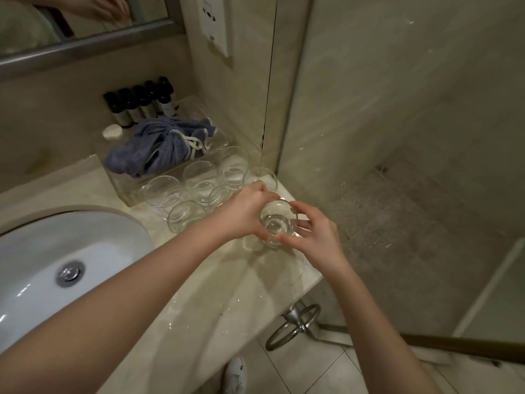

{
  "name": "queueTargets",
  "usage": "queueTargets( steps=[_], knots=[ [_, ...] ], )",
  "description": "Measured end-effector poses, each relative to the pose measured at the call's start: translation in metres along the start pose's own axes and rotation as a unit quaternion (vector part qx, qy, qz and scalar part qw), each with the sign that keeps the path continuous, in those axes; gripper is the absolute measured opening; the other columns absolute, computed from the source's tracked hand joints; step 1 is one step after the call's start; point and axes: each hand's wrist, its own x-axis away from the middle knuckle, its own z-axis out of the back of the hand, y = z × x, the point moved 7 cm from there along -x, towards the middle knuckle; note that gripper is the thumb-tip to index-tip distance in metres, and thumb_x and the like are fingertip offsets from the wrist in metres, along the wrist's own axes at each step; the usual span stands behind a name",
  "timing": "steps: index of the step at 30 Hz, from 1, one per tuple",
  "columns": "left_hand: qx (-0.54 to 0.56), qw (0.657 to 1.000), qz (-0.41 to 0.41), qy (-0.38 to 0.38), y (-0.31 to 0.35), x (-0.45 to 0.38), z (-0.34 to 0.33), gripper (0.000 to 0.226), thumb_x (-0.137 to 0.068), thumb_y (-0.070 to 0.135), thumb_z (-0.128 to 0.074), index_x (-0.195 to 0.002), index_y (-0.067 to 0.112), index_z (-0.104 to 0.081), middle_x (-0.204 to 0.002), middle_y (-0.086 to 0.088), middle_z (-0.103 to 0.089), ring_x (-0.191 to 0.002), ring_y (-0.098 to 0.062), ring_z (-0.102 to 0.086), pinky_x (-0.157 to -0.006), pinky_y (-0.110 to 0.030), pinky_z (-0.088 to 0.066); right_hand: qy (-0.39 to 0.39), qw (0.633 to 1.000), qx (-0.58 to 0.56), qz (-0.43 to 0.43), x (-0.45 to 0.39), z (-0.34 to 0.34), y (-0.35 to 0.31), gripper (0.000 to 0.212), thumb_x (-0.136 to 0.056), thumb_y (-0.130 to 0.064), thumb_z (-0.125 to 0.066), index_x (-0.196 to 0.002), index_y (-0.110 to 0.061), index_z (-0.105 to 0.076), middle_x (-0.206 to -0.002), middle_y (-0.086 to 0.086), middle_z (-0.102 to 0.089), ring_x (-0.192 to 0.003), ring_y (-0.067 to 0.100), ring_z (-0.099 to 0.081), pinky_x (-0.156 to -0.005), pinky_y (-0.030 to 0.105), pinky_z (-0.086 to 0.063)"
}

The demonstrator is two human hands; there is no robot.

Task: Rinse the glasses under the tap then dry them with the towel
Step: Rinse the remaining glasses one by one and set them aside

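While upright above the counter (255, 282), one glass (277, 223) between left hand (244, 211) and right hand (315, 237), both gripping its sides.

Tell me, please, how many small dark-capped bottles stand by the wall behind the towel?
5, in one row against the wall behind the blue towel: bottles at and. They overlap, so another could be hidden.

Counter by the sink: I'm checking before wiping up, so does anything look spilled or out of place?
Water is spread over the counter in front of the glasses. The blue towel lies crumpled in the clear tray, not hung.
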Motion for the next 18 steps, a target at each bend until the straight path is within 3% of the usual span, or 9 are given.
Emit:
queueTargets(
  steps=[12, 18],
  knots=[
    [-0.015, 1.0, 0.015, -0.007, -0.0016, -0.001, -0.0012, 0.088, -0.066, 0.034, -0.088, -0.143, 0.018, -0.048, -0.125, -0.003, -0.044, -0.113, -0.02, -0.049, -0.094, -0.032, -0.045, -0.002, 1.0, -0.004, -0.002, -0.0084, -0.0036, 0.0088, 0.073, -0.064, -0.009, -0.087, -0.129, -0.021, -0.057, -0.122, -0.001, -0.056, -0.105, 0.014, -0.062, -0.088, 0.018, -0.051],
    [-0.022, 1.0, 0.01, 0.001, -0.0004, -0.0005, 0.0, 0.086, -0.068, 0.036, -0.087, -0.143, 0.017, -0.048, -0.124, -0.004, -0.044, -0.116, -0.019, -0.046, -0.094, -0.029, -0.042, -0.012, 1.0, -0.012, -0.009, -0.0102, -0.0037, 0.0116, 0.073, -0.066, -0.011, -0.086, -0.132, -0.022, -0.055, -0.124, -0.002, -0.056, -0.107, 0.015, -0.061, -0.093, 0.026, -0.052]
  ],
)
